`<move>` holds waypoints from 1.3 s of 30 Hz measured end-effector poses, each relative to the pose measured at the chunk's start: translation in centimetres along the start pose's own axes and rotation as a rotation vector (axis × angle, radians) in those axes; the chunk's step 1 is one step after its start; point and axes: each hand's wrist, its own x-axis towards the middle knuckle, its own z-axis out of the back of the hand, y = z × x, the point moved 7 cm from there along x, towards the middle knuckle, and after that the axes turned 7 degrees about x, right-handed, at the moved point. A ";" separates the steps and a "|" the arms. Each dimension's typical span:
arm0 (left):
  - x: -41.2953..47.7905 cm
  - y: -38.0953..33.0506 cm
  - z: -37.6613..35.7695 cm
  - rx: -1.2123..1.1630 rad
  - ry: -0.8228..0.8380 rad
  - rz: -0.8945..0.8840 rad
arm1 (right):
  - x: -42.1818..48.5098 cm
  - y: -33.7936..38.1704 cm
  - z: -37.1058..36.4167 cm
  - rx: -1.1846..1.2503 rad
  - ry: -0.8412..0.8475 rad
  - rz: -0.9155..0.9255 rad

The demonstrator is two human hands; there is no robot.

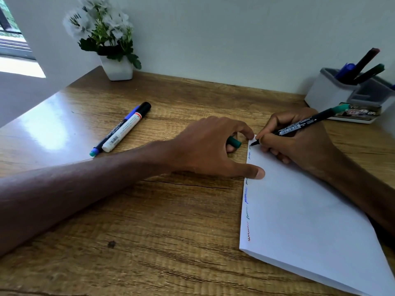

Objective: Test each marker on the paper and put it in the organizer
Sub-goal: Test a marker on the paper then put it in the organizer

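Observation:
My right hand (299, 144) grips a black marker with a teal end (305, 122), its tip touching the top left corner of the white paper (303, 210). Coloured squiggles run down the paper's left edge. My left hand (211, 146) pins that edge with thumb and fingertips and holds a green cap (234, 142) under its fingers. Two markers lie on the table at the left: a white one with a black cap (126, 129) and a dark one with a blue band (111, 135). The white-and-grey organizer (333, 92) stands at the far right with three markers in it.
A white pot of white flowers (116, 67) stands at the back left against the wall. The wooden table (149, 221) runs to a left edge near the window. A printed label or card (361, 113) lies at the organizer's front.

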 end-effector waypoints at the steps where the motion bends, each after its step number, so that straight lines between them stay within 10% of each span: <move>1: 0.0 0.0 0.0 0.002 -0.002 0.001 | 0.0 0.0 0.0 -0.003 -0.002 0.002; 39: -0.1 0.0 0.2 0.041 -0.003 0.016 | 0.1 -0.2 0.3 0.013 -0.059 -0.035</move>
